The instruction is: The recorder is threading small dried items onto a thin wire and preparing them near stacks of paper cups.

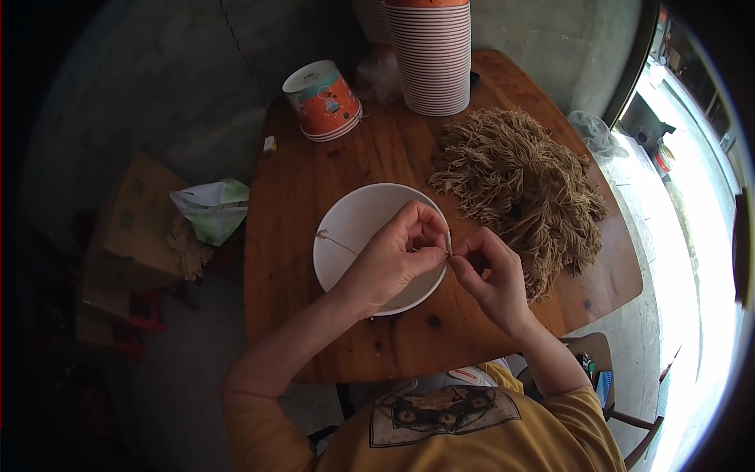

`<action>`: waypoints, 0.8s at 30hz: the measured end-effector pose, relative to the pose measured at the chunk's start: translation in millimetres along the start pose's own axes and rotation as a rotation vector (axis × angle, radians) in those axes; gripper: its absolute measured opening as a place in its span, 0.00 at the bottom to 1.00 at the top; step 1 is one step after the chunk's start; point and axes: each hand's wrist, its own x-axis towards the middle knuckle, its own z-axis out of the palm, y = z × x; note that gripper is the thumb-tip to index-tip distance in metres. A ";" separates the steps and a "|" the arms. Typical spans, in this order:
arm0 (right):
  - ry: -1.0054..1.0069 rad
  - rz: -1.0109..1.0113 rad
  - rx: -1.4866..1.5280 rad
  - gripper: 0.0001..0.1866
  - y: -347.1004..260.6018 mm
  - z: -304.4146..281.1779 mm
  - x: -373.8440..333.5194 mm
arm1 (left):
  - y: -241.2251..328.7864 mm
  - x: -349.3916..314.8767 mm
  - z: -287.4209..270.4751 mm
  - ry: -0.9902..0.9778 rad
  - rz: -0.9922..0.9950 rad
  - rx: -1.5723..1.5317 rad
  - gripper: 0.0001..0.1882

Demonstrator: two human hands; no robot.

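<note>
At the bottom of my view, nearest to me, I see the wearer's yellow shirt [346, 440], which has a dark printed picture on the chest. Just beyond is the wooden table [425, 350]. On its near part stands the white bucket [366, 206], with its opening upward. The left hand [393, 256] reaches across this opening, its fingers bent and its thumb at the right side of the rim. The right hand [494, 283] comes to the same place from outside, with thumb and index finger bent near the left thumb. I cannot tell whether either hand is pinching firmly, or on what, because the fingertips hide it. A thin cord [338, 245] runs from a knot at the left rim, inside the bucket, until it goes under the left hand. Farther, to the right, lies a big heap of brown cords [519, 185]. Toward the far edge, an orange and teal container [330, 110] sits upside down, and beside it rises a tall stack of nested containers [435, 67]. Behind them is the grey wall [157, 71].
</note>
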 end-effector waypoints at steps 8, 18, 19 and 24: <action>0.005 0.123 0.137 0.06 2.4 2.9 -0.4 | 1.2 1.6 -3.2 -0.024 -0.086 -0.111 0.13; 0.135 -0.436 -0.483 0.11 -0.6 -0.5 4.0 | -1.8 4.6 -3.5 -0.004 -0.115 -0.198 0.13; 0.135 -0.435 -0.484 0.11 -1.4 -3.3 5.0 | -1.8 4.9 -3.4 -0.003 -0.116 -0.206 0.13; 0.064 -0.704 -0.784 0.16 -1.8 -13.3 7.7 | -0.8 4.4 -3.0 -0.001 -0.132 -0.225 0.13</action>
